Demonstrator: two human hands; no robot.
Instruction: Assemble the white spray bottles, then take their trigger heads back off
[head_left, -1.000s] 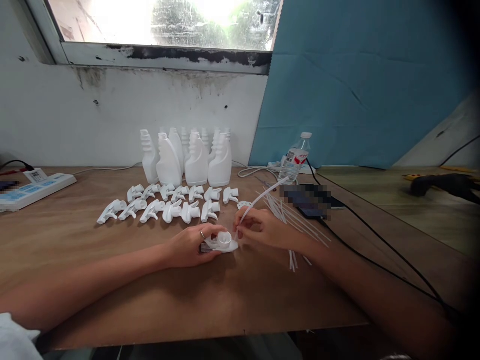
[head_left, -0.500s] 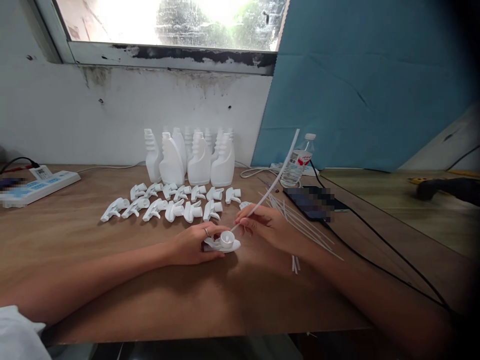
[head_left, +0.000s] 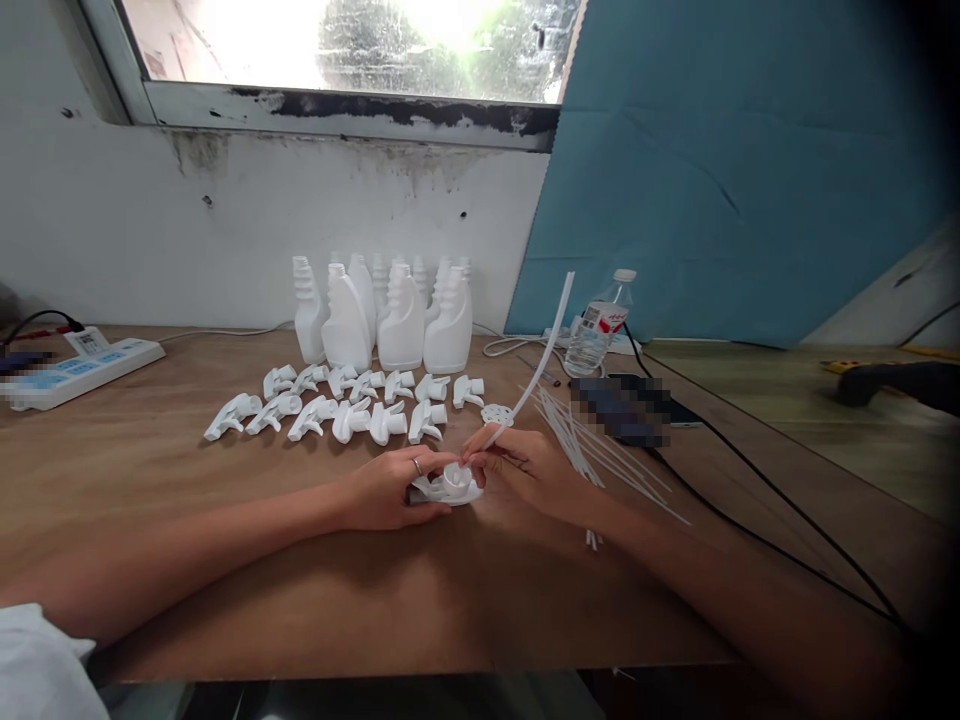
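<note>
My left hand (head_left: 394, 488) is closed around a white trigger spray head (head_left: 466, 492) and keeps it on the table, its round collar facing up. In a pinch of thumb and fingers, my right hand (head_left: 525, 468) grips a thin white dip tube (head_left: 553, 338). The tube rises from the fingers and bends up to the right. Its lower end is hidden by my fingertips, right at the collar, so I cannot tell whether it is inside. Beyond my right hand lies a small white disc with holes (head_left: 497, 413).
Several trigger spray heads (head_left: 350, 422) lie in two rows, with white spray bottles (head_left: 401, 330) standing behind. Loose tubes (head_left: 600, 450) are scattered to the right, near phones (head_left: 622, 408), black cables (head_left: 780, 500) and a water bottle (head_left: 596, 330). A power strip (head_left: 90, 372) is at far left.
My right hand has moved slightly left and down with the dip tube, bringing its fingertips to the collar. The tube's upper end has dropped and shifted left. My left hand keeps its hold.
</note>
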